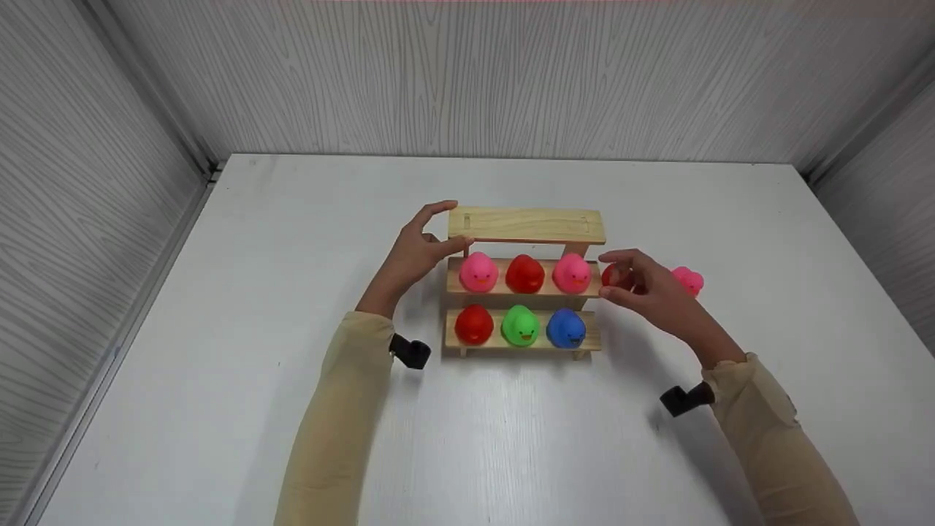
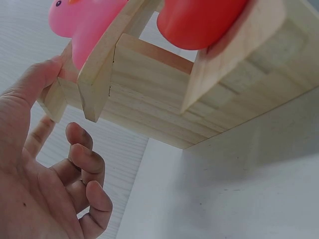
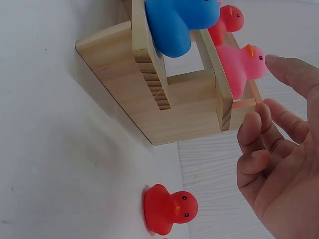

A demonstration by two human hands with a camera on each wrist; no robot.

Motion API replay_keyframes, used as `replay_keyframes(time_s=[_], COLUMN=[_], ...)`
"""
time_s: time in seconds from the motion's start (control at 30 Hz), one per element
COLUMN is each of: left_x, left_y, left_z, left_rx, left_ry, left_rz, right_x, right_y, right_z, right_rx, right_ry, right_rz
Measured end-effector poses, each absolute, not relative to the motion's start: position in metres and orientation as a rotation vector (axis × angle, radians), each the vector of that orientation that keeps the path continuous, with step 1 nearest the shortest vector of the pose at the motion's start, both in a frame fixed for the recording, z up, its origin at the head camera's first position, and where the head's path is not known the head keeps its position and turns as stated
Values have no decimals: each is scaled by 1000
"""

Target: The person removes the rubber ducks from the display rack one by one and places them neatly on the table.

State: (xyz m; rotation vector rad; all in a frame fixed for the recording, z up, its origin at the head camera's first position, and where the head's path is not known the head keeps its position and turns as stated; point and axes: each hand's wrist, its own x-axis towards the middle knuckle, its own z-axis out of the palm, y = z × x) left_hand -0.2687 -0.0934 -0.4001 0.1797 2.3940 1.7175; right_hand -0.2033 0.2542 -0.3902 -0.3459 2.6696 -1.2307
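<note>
White tabletop (image 1: pixel 197 409) bears a wooden rack (image 1: pixel 526 224) at its middle. The left hand (image 1: pixel 416 254) pinches the rack's far left end between thumb and forefinger; the right hand (image 1: pixel 654 292), near its right end, has thumb and forefinger apart, other fingers curled. The middle shelf (image 1: pixel 548 267) holds, left to right, pink duck (image 1: pixel 479 273), red duck (image 1: pixel 525 275), second pink duck (image 1: pixel 572 274); the near shelf (image 1: pixel 497 334), second red duck (image 1: pixel 475 325), green duck (image 1: pixel 521 326), blue duck (image 1: pixel 567 329); right of the rack stand a third red duck (image 3: pixel 169 209) and third pink duck (image 1: pixel 688 280)

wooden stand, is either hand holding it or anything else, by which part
Left hand grips the wooden stand by its top board's left end; right hand holds nothing.
</note>
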Motion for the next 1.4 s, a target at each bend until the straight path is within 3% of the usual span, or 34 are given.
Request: replay_keyframes(time_s=[1.4], left_x=[-268], left_y=[-92], left_z=[-398], left_rx=[168], left_ry=[2397], left_rz=[1720], right_x=[-211], right_y=[232], right_z=[-395], right_rx=[-341], right_ry=[2673], right_rz=[-1225])
